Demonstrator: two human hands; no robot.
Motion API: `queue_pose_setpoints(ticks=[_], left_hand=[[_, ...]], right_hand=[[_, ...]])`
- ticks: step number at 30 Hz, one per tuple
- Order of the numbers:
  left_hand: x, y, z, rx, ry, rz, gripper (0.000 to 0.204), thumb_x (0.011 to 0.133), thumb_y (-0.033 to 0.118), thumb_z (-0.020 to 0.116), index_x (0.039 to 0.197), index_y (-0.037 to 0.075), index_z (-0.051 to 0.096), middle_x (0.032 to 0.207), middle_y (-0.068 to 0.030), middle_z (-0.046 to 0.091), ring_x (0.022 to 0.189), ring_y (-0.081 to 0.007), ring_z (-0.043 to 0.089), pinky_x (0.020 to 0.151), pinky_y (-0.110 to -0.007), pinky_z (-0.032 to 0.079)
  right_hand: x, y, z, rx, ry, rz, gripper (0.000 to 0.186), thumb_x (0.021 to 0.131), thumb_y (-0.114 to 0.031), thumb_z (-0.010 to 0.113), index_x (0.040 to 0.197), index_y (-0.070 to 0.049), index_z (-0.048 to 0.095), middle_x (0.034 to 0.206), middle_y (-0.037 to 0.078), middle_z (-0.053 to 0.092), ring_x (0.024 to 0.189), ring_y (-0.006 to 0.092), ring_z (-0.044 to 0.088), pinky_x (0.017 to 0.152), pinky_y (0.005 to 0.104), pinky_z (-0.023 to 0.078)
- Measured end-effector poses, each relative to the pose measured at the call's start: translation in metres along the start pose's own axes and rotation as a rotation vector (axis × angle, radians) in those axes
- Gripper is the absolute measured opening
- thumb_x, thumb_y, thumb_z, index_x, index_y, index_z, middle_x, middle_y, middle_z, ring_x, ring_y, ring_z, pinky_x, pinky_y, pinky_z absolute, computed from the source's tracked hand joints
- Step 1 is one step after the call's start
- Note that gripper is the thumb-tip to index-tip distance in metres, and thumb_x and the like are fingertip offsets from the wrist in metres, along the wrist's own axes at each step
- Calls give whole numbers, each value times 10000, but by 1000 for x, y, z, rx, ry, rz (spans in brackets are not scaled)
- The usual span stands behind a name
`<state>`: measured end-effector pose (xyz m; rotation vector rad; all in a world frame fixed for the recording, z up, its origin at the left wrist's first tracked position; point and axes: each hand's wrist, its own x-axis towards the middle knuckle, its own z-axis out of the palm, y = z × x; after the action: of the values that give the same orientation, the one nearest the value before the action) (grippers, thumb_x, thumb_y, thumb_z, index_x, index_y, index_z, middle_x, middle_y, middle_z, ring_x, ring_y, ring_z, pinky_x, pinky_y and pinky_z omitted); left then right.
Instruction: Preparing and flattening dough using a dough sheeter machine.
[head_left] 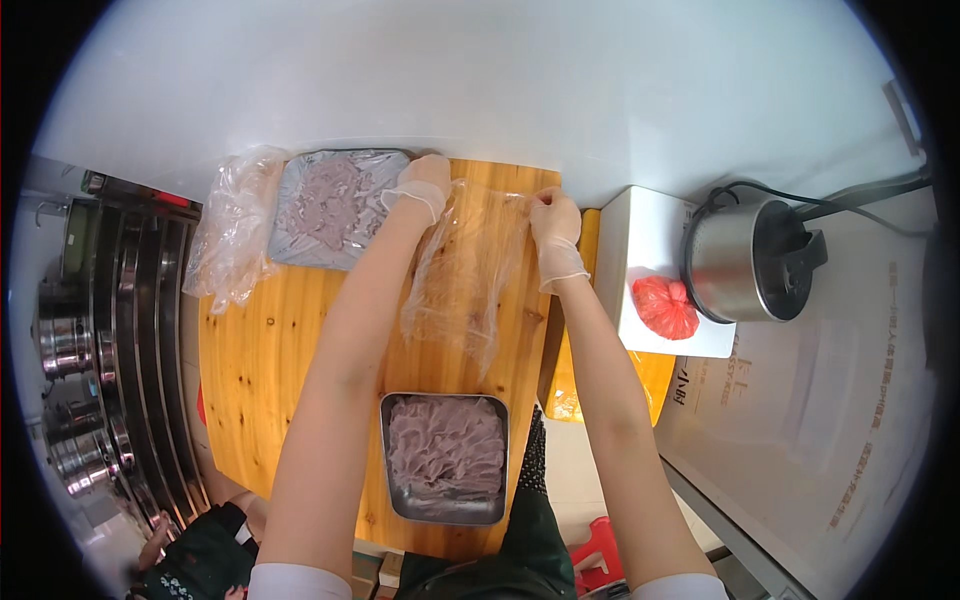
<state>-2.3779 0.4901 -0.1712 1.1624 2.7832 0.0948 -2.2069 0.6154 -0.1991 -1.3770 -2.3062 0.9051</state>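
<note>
A thin clear plastic sheet or bag (455, 290) is stretched loosely over the wooden table (250, 350), pinched at its upper corners by my left hand (420, 185) and my right hand (550, 220), both in clear gloves with fingers closed. Just left of my left hand is a lined tray (335, 205) of pale pinkish pieces under wrinkled film. A crumpled plastic bundle (230, 225) lies beside that tray. Between my forearms, near the front edge, sits a metal tray (445, 460) full of folded, purplish-pink pieces.
A red plastic bag (662, 305) and steel electric pot (735, 260) stand on a white box (625, 240) at right, beside a yellow board (585, 390). Metal racks with steamers (65, 330) are at left. Another person (200, 555) is low at left; a red stool (600, 550) stands below.
</note>
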Motion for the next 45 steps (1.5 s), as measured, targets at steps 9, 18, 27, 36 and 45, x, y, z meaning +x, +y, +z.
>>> queue_pose_setpoints(ticks=[9, 18, 27, 36, 45], left_hand=[[-100, -25, -67, -1001, 82, -91, 43, 810, 48, 565, 811, 5, 564, 811, -147, 675, 619, -256, 672, 635, -351, 538], [-158, -7, -43, -1138, -157, 255, 481, 856, 46, 493, 1336, 50, 464, 1370, -133, 483, 1309, -229, 418, 1066, -343, 349], [-172, 52, -27, -988, -561, 448, 461, 835, 51, 505, 1295, 29, 531, 1308, -155, 554, 1232, -220, 501, 1036, -327, 389], [-288, -13, -56, -1142, 9, 423, 122, 774, 98, 721, 892, 66, 731, 969, -68, 627, 937, -221, 580, 797, -330, 476], [-498, -60, 23, -930, 105, 206, 161, 665, 79, 780, 811, 142, 757, 824, -30, 559, 831, -215, 540, 740, -318, 457]], right_hand=[[-87, -25, -91, 830, -90, 39, 47, 895, 34, 520, 894, -9, 538, 772, 67, 643, 580, 104, 563, 542, 237, 453], [-215, -24, -124, 532, -168, -326, 83, 866, 45, 575, 855, -21, 527, 749, 85, 595, 672, 162, 590, 637, 270, 486], [-289, -21, -147, 295, -131, -588, 124, 821, 20, 641, 870, -25, 537, 793, 144, 611, 721, 325, 642, 619, 339, 501], [-330, 40, -163, 261, -120, -400, 124, 820, 41, 616, 874, -36, 536, 793, 149, 627, 715, 324, 644, 630, 349, 511], [-433, 71, -152, 71, -205, -684, 174, 730, 63, 589, 824, -53, 500, 730, 114, 567, 655, 317, 601, 569, 395, 491]])
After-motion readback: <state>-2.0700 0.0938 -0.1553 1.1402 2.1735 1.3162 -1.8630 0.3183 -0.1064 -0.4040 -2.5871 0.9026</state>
